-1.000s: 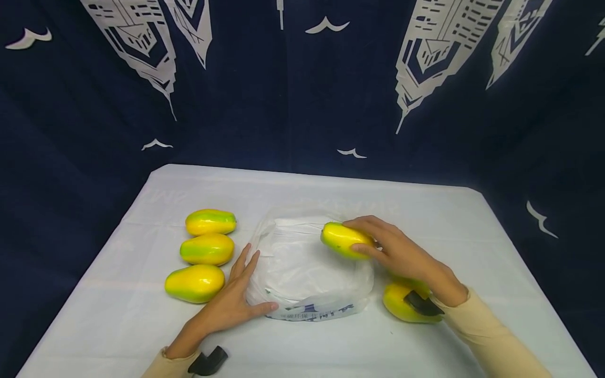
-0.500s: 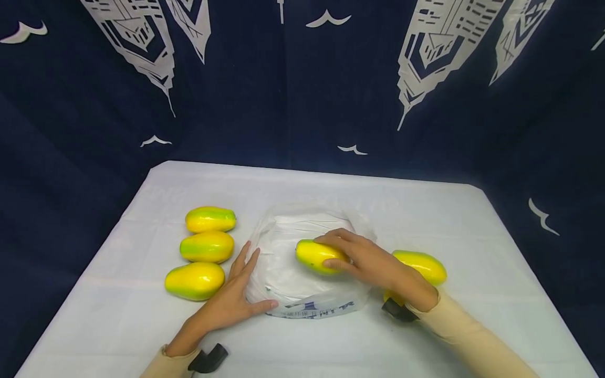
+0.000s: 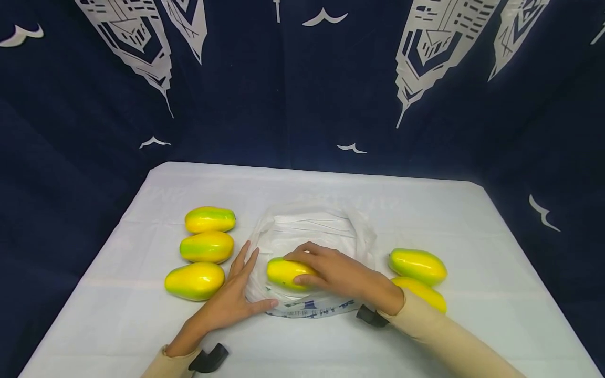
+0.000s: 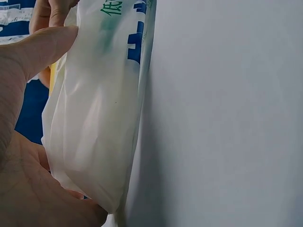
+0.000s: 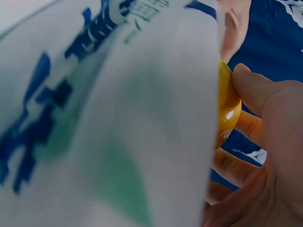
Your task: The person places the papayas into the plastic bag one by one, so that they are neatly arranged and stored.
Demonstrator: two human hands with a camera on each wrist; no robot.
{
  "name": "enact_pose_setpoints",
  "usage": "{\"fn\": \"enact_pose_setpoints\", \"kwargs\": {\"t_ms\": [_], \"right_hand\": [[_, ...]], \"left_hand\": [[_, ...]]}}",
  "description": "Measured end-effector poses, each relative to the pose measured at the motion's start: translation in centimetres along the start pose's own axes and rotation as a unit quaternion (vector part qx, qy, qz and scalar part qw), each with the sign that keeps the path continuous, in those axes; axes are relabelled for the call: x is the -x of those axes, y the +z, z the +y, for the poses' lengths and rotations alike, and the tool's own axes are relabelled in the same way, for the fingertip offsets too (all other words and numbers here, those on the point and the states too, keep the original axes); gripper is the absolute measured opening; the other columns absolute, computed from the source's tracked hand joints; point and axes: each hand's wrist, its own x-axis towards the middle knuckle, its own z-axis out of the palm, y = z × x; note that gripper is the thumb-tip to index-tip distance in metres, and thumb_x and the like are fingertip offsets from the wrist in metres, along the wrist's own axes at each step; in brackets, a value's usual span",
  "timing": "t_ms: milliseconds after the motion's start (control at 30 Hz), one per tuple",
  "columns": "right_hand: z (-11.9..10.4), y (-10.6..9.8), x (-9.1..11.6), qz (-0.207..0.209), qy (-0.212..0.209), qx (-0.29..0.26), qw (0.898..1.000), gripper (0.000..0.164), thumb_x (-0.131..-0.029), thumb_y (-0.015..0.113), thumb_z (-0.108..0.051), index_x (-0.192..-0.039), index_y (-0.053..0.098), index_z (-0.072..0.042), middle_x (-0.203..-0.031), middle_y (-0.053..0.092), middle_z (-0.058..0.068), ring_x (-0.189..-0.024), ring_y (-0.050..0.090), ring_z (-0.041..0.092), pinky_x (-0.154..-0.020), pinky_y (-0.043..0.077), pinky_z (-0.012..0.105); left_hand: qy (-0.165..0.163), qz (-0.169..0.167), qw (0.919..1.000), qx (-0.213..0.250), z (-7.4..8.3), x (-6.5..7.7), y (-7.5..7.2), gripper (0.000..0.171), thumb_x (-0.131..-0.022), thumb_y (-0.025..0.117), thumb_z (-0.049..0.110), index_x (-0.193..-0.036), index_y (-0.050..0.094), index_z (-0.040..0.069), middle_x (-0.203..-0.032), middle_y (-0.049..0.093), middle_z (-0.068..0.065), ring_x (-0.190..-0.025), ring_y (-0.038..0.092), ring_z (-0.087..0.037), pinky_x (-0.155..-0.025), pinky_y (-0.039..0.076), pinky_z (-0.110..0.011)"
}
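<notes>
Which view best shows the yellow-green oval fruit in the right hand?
Head: most of the glossy yellow-green oval fruit shows, the right hand covering only one end. Right wrist: just a yellow part past the translucent white plastic bag. Left wrist: only a thin yellow strip behind the bag, likely the fruit.

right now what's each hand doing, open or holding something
Left hand: open, spread against the side of the plastic bag.
Right hand: closed, holding a yellow-green fruit.
</notes>
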Motion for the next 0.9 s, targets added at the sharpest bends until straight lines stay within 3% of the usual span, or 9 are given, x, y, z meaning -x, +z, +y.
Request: {"fn": "enact_pose_setpoints", "kwargs": {"t_ms": [233,900], "right_hand": [[-0.35,0.81,-0.24,-0.035,-0.008,-0.007,0.999,0.052,-0.101,0.054,-0.048,-0.148,0.048,-0.028,-0.142,0.053,-0.006,-0.114,0.056,0.009,-0.103,0.049,0.034],[-0.13,0.9,-0.33,-0.048,-0.024,-0.008,0.999,0.05,-0.104,0.051,-0.044,-0.151,0.044,-0.028,-0.146,0.049,-0.006,-0.119,0.055,0.009,-0.108,0.046,0.034]], "left_hand": [[-0.002,-0.004,1.0,-0.005,-0.02,0.06,0.11,0.117,-0.08,0.08,0.053,-0.161,0.01,0.004,-0.168,-0.014,-0.012,-0.154,0.002,-0.04,-0.118,0.021,-0.065],[0.001,0.0,1.0,-0.01,-0.02,-0.07,0.12,0.117,-0.08,0.081,0.052,-0.16,0.012,0.002,-0.168,-0.012,-0.014,-0.154,0.005,-0.042,-0.117,0.023,-0.065]]}}
